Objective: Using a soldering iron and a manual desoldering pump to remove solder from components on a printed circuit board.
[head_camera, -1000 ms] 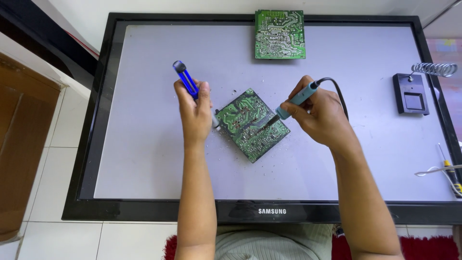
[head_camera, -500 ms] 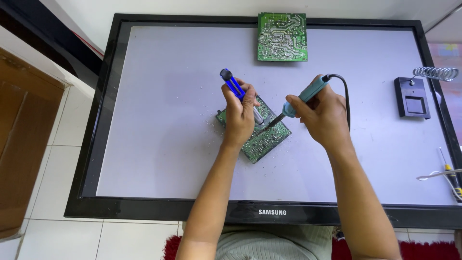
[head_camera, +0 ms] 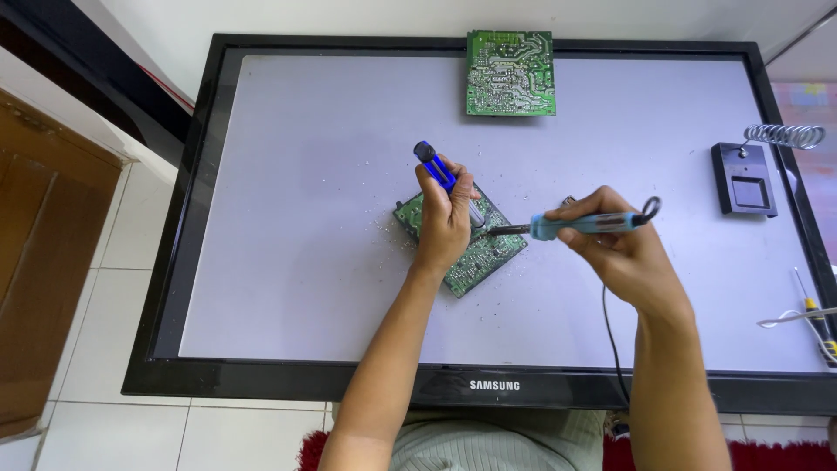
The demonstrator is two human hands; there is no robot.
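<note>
While lying tilted at the middle of the flat screen panel (head_camera: pixel 261 262), the green circuit board (head_camera: pixel 484 253) sits under both hands. Left hand (head_camera: pixel 445 222): closed around a blue desoldering pump (head_camera: pixel 433 166), upright over the board. Right hand (head_camera: pixel 615 249): gripping a blue soldering iron (head_camera: pixel 580 224), tip at the board's right edge. Second board (head_camera: pixel 510 72): at the panel's far edge. Since half a second ago, the iron has levelled out and the right hand has drawn rightward.

Head view: 2 hands over a green circuit board (head_camera: pixel 475 253) lying on a flat screen panel (head_camera: pixel 288 218).
Left hand (head_camera: pixel 445 222) grips a blue desoldering pump (head_camera: pixel 440 174) upright on the board; right hand (head_camera: pixel 610 240) holds a soldering iron (head_camera: pixel 575 225), tip at the board. Second board (head_camera: pixel 510 72) at the far edge (well apart); iron stand (head_camera: pixel 745 179) to the right.
</note>
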